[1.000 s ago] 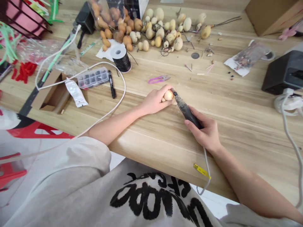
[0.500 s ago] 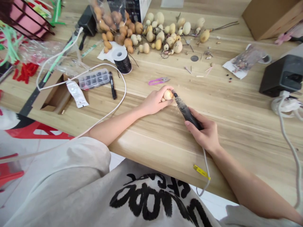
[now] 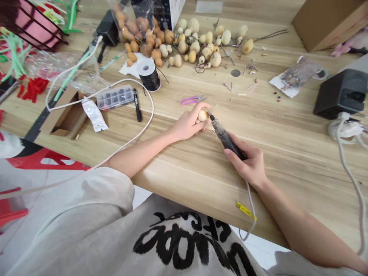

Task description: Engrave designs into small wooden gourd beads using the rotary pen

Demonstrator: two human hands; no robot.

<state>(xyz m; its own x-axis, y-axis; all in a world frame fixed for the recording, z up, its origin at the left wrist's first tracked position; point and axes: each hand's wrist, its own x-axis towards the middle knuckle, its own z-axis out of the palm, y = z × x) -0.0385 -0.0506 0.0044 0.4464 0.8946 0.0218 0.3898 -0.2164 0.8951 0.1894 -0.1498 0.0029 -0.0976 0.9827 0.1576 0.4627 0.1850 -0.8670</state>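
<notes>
Between the fingers of my left hand [image 3: 188, 122] is a small pale gourd [image 3: 202, 115], its rounder end facing right. My right hand [image 3: 249, 158] is wrapped around a dark rotary tool [image 3: 225, 138] with a grey cord. The tool slants up and left, and its narrow tip is at the gourd's right side; whether it touches cannot be told. Just beyond my left hand lie purple thread snips [image 3: 192, 100].
Several loose gourds [image 3: 215, 59] lie at the back beside a bag of browner ones [image 3: 138, 27]. Left are a black cord spool [image 3: 150, 78], a marker [image 3: 137, 105], a compartment box [image 3: 115, 97] and a looping white cable [image 3: 153, 111]. A black power unit [image 3: 340, 94] stands right.
The gourd and the fingertips of my left hand have shifted slightly left. The tool's tip has moved slightly left and down; both grips stay the same.
</notes>
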